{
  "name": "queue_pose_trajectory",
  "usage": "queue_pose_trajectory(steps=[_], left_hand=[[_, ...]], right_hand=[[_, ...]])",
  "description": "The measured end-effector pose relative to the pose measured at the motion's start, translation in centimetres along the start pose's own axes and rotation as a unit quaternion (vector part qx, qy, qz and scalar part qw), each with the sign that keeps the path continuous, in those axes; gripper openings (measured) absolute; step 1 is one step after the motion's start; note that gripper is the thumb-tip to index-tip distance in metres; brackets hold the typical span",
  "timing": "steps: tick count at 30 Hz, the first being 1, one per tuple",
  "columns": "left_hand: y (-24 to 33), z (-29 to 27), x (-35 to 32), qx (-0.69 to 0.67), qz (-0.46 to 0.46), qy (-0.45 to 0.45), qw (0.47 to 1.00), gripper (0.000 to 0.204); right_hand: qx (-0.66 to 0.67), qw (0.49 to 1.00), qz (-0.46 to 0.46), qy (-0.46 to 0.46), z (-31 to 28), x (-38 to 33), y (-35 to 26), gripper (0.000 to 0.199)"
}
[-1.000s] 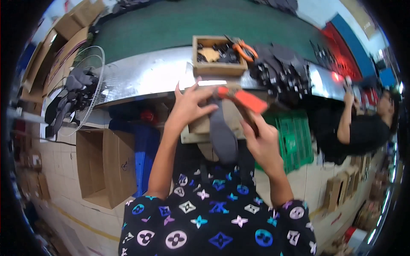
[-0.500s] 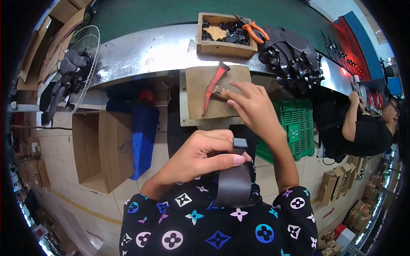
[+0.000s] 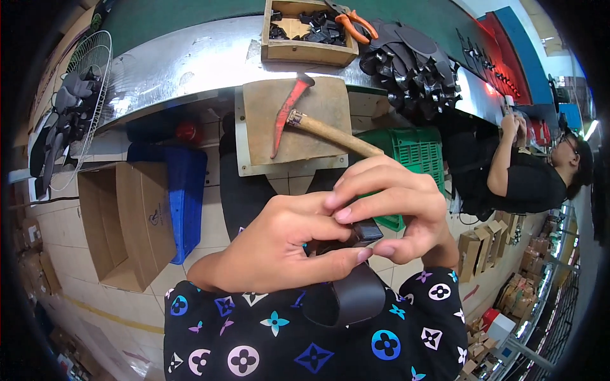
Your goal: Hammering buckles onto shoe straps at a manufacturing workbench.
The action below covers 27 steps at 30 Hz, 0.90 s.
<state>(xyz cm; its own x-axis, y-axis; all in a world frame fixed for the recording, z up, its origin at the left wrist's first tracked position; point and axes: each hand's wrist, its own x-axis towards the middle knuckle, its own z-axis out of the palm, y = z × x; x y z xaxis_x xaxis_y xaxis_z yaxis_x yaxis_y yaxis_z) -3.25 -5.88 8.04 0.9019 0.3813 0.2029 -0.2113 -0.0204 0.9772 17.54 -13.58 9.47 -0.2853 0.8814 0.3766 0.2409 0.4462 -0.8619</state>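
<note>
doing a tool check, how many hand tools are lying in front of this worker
2: a hammer on the brown pad, and orange-handled pliers at the wooden box's right edge. More may be hidden under the box's black parts.

The person's left hand [image 3: 292, 241] grips a dark grey curved piece [image 3: 361, 295] close to the body, with a glossy black block [image 3: 369, 230] at its upper end. The right hand [image 3: 406, 206] curls around from the other side, fingertips at the block; whether they all touch it is hard to tell. Beyond, a red-headed hammer [image 3: 330, 133] lies on a tan pad [image 3: 333, 105], its wooden handle slanting toward the right hand. On the metal-edged bench [image 3: 210, 54], a wooden box [image 3: 309, 53] holds small black parts [image 3: 321, 32], orange-handled pliers [image 3: 356, 25] rest at its right side, and dark grey pieces [image 3: 410, 57] are heaped alongside.
</note>
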Motion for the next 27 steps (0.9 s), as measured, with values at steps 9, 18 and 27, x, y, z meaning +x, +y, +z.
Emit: queue_pose_trajectory(steps=[9,18,27], left_hand=[[1.3,-0.8,0.5,0.082,-0.017,-0.009,0.996,0.021],[-2.0,-0.3,2.2,0.062,-0.181,0.050,0.980,0.017],[-1.7,0.6,4.1,0.114,-0.111,-0.010,0.987,0.020]], right_hand=[[-0.112,0.991,0.036,0.064,1.7,-0.6,-1.3,0.030],[-0.040,0.984,0.115,0.132,2.4,-1.9,3.1,0.023],[-0.051,0.993,0.047,0.095,0.1,-3.6,2.9,0.034]])
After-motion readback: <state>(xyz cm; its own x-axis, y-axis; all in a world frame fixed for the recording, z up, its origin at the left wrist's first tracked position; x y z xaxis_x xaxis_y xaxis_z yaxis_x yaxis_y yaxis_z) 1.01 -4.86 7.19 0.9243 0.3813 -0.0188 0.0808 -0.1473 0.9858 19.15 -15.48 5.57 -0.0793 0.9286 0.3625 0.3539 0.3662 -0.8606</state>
